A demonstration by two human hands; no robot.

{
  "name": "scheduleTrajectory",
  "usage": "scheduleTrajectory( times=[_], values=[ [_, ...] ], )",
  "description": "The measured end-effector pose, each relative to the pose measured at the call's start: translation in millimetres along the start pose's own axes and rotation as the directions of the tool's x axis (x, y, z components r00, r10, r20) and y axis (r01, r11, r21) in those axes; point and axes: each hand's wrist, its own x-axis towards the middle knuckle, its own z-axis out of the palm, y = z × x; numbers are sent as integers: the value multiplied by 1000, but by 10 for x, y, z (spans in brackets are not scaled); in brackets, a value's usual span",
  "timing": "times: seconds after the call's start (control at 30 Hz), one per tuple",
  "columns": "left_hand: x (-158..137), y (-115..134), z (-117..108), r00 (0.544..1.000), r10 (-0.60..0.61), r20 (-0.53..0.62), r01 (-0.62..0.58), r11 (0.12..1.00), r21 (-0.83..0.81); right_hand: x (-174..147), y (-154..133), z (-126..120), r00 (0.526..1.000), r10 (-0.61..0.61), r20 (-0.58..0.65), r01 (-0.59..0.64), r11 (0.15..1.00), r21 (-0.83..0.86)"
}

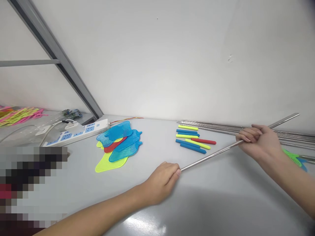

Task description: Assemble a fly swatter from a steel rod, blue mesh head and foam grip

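Note:
A thin steel rod [209, 156] slants up to the right above the grey table. My left hand [163, 182] is closed round its lower end, hiding that tip. Farther up, my right hand [258, 141] grips the same rod, and the wider far end sticks out beyond it. Beneath and behind the rod lie several blue, yellow and red plastic handle sleeves [193, 136]. To the left of them rests a loose pile of perforated fly swatter heads [125, 150] in blue, yellow and red.
More steel rods [216, 127] lie along the wall, partly behind my right arm. Green and blue swatter heads [294, 159] show at the right edge. A white power strip [81, 133] with plugs and cables stands at left, near pink and yellow strips [23, 114] and a metal frame post [66, 68].

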Motion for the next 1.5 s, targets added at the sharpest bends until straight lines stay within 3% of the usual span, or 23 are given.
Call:
scheduleTrajectory(
  times=[0.33,0.6,0.87,1.1,1.5],
  values=[
    [-5,-22,1,1000,-7,30,7,999,31,-82,-46,41,962,-37,271,33,999,18],
    [2,-10,-27,998,-23,51,21,999,36,-9,-7,-91,978,-3,208,-11,998,68],
    [1,-27,-22,998,-33,48,33,999,-4,-34,14,-94,974,1,225,-26,994,108],
    [0,-31,-30,997,-58,52,59,998,-19,-62,6,-46,986,13,166,-35,991,128],
    [9,-91,-3,997,-81,11,82,994,-74,-179,-4,22,952,-84,296,67,995,68]
  ],
)
